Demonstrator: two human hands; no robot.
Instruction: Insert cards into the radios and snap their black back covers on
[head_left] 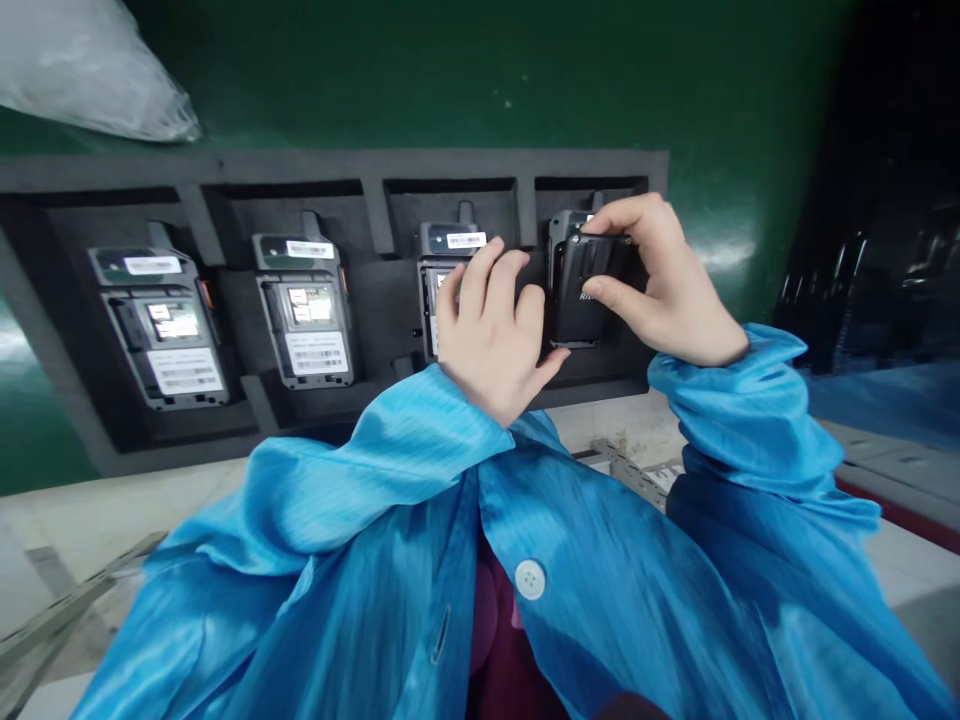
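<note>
My right hand (660, 285) pinches a black battery (583, 300) with pale lettering, thumb on its face and fingers at its upper edge. The battery lies over the back of the rightmost handheld radio (559, 232), covering most of it; whether it is seated I cannot tell. My left hand (495, 330) is over the third radio (442, 240), fingers apart and slightly bent, hiding much of its back. Two more radios, the far-left one (161, 320) and the second one (304, 310), lie with their open backs up, showing white labels and metal slots.
The radios lie in separate compartments of a dark foam tray (285, 165) on a green table surface (450, 80). A clear plastic bag (97, 75) sits at the upper left. Dark glossy material (885, 200) stands at the right.
</note>
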